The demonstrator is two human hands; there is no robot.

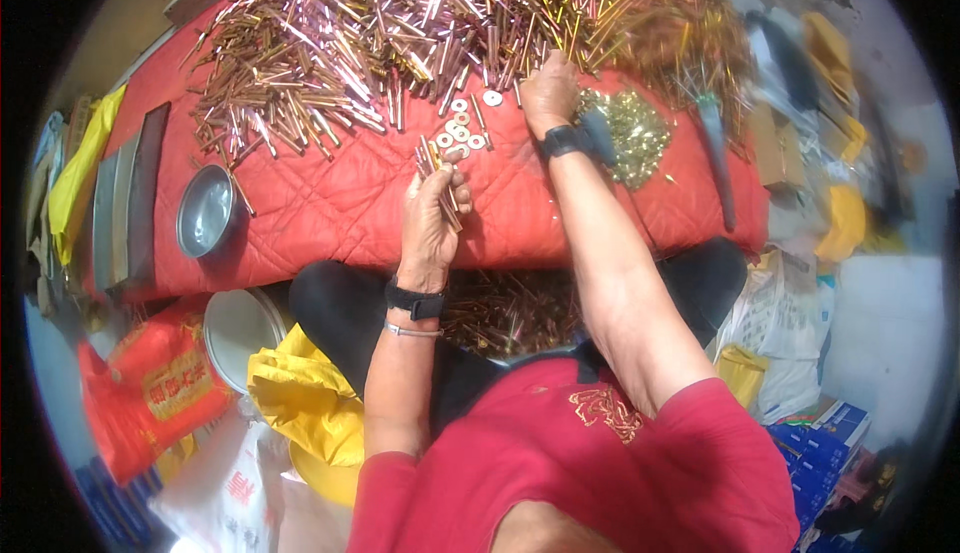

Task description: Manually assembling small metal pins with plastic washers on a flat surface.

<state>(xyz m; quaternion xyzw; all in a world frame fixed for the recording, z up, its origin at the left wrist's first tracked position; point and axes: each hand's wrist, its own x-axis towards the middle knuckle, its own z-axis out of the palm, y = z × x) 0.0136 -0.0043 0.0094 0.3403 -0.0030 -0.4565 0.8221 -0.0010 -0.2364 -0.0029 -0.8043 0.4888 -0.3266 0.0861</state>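
Observation:
My left hand [432,208] is closed around a few thin copper-coloured tubes [430,158], held tilted above the red quilted cloth [330,203]. Beside its fingertips lie several pale ring-shaped discs [460,133]. A large heap of shiny pink and gold tubes [400,23] covers the far part of the cloth. At the front edge of that heap is my right hand [550,93], its fingers curled; what they pinch, if anything, is hidden. Just right of its wrist sits a pile of small gold-coloured pieces [640,138].
A metal bowl [207,211] stands on the cloth at left. A long dark blue-green tool [714,153] lies at right. More tubes [510,313] fill a container between my legs. Yellow bags [305,393], a red bag [155,393] and blue boxes [815,453] surround me.

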